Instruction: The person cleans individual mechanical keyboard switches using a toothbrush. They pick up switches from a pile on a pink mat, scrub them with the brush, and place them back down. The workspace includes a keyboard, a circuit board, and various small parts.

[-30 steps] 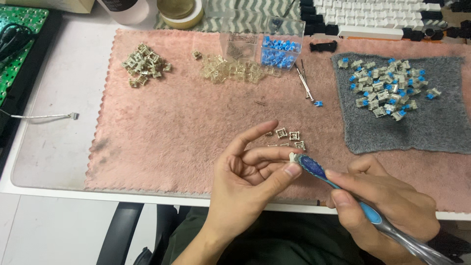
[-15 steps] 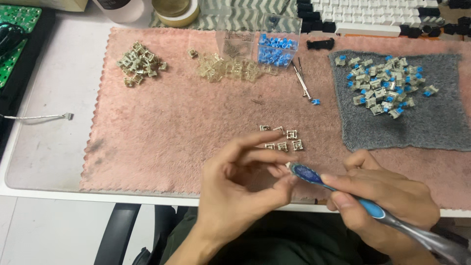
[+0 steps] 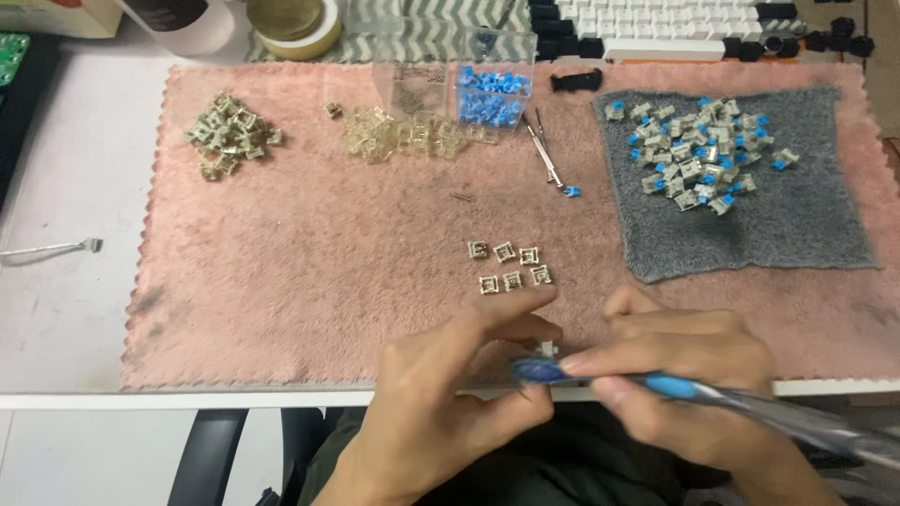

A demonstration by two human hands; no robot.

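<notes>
Fingertips of left hand (image 3: 441, 412) pinch what looks like a switch housing (image 3: 547, 351); right hand (image 3: 689, 379) grips toothbrush (image 3: 656, 384) against it

Fuzzy pink cloth mat (image 3: 309, 253), matt

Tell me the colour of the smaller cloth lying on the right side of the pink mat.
The smaller cloth is dark grey, seen in the head view, the only one.
</notes>
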